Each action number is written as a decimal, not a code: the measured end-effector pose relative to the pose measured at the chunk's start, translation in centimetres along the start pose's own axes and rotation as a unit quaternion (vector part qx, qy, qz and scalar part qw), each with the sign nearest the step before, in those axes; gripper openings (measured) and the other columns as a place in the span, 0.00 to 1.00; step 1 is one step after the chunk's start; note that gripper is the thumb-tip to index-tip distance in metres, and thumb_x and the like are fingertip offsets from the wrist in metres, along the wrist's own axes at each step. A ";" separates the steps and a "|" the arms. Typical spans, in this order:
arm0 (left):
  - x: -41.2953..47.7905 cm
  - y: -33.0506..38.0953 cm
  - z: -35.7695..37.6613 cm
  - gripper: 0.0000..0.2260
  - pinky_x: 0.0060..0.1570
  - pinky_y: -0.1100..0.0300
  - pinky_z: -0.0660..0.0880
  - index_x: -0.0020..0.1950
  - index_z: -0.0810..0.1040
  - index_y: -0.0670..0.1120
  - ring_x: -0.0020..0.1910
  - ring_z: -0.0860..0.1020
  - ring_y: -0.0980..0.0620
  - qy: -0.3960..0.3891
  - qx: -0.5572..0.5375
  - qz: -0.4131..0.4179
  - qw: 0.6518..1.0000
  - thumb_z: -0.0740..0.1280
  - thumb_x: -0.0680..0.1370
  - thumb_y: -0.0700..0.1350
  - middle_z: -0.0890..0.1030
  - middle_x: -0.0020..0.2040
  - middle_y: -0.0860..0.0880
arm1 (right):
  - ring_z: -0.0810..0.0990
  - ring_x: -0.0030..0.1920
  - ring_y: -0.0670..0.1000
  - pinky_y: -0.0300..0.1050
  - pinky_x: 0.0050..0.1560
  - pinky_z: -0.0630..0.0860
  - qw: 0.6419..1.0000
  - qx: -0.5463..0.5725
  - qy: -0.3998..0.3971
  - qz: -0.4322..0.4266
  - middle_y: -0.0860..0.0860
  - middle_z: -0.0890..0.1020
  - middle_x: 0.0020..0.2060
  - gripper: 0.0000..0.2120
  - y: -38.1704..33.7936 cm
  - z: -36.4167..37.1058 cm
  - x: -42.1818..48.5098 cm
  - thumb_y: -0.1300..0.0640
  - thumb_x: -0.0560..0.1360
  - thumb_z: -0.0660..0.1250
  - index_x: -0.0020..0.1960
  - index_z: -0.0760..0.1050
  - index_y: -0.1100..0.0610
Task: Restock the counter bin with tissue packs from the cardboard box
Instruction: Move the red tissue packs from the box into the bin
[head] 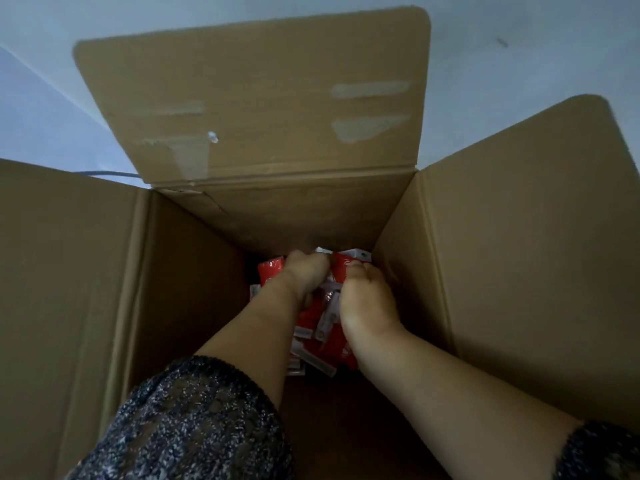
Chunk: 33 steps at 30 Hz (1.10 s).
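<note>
Speckled dark sleeves [187, 420] nearest, both forearms reaching down into the cardboard box [519, 254]. Left hand [304, 275] and right hand [367, 303] sat side by side at the box bottom, fingers curled down and clamped on red-and-white tissue packs [322, 323] heaped toward the box's far wall. Far flap [259, 98] stood open.

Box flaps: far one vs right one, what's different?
The far flap carries pale tape scars and a strip of clear tape, while the right flap looks plain. The far flap shows whole, but the right flap is cut off by the picture's edge. Both are brown cardboard with rounded corners, folded open from the box.
</note>
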<state>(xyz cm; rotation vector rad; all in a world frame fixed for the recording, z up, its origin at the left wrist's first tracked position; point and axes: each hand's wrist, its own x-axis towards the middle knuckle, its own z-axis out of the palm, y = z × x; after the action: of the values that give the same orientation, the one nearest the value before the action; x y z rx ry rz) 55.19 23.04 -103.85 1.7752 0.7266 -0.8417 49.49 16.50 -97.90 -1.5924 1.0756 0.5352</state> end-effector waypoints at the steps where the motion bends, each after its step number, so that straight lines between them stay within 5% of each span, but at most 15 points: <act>1: -0.3 0.0 -0.7 0.12 0.43 0.60 0.79 0.59 0.78 0.38 0.41 0.81 0.47 0.016 -0.026 0.002 1.000 0.66 0.77 0.40 0.82 0.53 0.38 | 0.70 0.66 0.59 0.56 0.68 0.63 1.000 -0.003 -0.005 -0.008 0.57 0.72 0.66 0.21 -0.3 -0.3 -0.6 0.48 0.81 0.49 0.70 0.66 0.55; 4: -2.7 0.8 -3.2 0.06 0.54 0.49 0.78 0.52 0.81 0.38 0.51 0.80 0.39 0.056 -0.051 0.022 0.997 0.67 0.76 0.35 0.82 0.52 0.37 | 0.69 0.67 0.59 0.55 0.69 0.63 0.998 -0.019 -0.015 -0.054 0.57 0.71 0.67 0.21 -1.3 -1.3 -3.1 0.48 0.81 0.50 0.70 0.67 0.55; 7: -6.2 1.3 -5.5 0.09 0.31 0.62 0.77 0.45 0.82 0.42 0.35 0.80 0.49 0.071 -0.074 0.046 0.994 0.64 0.77 0.32 0.82 0.44 0.40 | 0.67 0.69 0.57 0.53 0.70 0.62 0.993 -0.041 -0.040 -0.100 0.55 0.69 0.69 0.22 -2.7 -2.6 -6.5 0.48 0.80 0.54 0.73 0.63 0.52; 9: -9.3 1.8 -7.0 0.11 0.24 0.65 0.74 0.40 0.79 0.45 0.28 0.79 0.53 0.074 -0.086 0.062 0.992 0.63 0.77 0.31 0.81 0.38 0.43 | 0.67 0.69 0.55 0.52 0.70 0.62 0.987 -0.066 -0.060 -0.135 0.53 0.67 0.71 0.24 -3.8 -3.7 -9.1 0.48 0.79 0.56 0.74 0.59 0.50; 14: -18.0 4.3 -10.6 0.15 0.39 0.50 0.79 0.36 0.67 0.46 0.31 0.79 0.51 0.090 -0.137 0.111 0.980 0.67 0.74 0.30 0.77 0.32 0.46 | 0.70 0.66 0.51 0.52 0.65 0.70 0.960 -0.108 -0.083 -0.245 0.48 0.66 0.70 0.30 -7.2 -7.0 -16.0 0.52 0.75 0.64 0.74 0.56 0.46; 21: -32.4 12.6 -14.7 0.16 0.24 0.63 0.74 0.38 0.63 0.44 0.24 0.76 0.54 0.064 -0.163 0.205 0.963 0.69 0.73 0.30 0.75 0.30 0.44 | 0.63 0.69 0.49 0.48 0.68 0.67 0.837 -0.247 -0.086 -0.480 0.45 0.61 0.71 0.40 -14.6 -12.1 -27.3 0.48 0.69 0.67 0.74 0.48 0.42; 27: -45.8 21.0 -16.8 0.19 0.39 0.52 0.72 0.40 0.64 0.45 0.34 0.74 0.46 0.060 -0.146 0.314 0.936 0.75 0.62 0.36 0.74 0.33 0.41 | 0.56 0.71 0.51 0.45 0.71 0.58 0.734 -0.311 -0.047 -0.601 0.47 0.58 0.71 0.41 -23.1 -17.3 -37.8 0.49 0.71 0.66 0.76 0.45 0.48; 31: -53.6 26.8 -18.5 0.14 0.29 0.58 0.75 0.43 0.67 0.43 0.31 0.76 0.48 0.083 -0.138 0.388 0.907 0.72 0.70 0.33 0.74 0.31 0.41 | 0.58 0.70 0.53 0.48 0.68 0.62 0.696 -0.313 -0.010 -0.646 0.49 0.59 0.70 0.41 -28.2 -21.1 -45.0 0.47 0.72 0.66 0.76 0.43 0.48; 33: -57.4 29.6 -19.3 0.15 0.33 0.54 0.72 0.41 0.66 0.44 0.34 0.74 0.47 0.105 -0.136 0.426 0.888 0.72 0.69 0.33 0.71 0.33 0.42 | 0.59 0.70 0.54 0.49 0.66 0.63 0.679 -0.311 0.014 -0.666 0.49 0.60 0.70 0.42 -30.5 -22.8 -48.3 0.46 0.72 0.66 0.76 0.44 0.48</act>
<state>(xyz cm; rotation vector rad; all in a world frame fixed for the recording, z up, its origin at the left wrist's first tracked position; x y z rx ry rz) 49.44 26.47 -36.73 1.6936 0.1216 0.0487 47.61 12.81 -36.57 -2.4594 -0.5337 -0.2038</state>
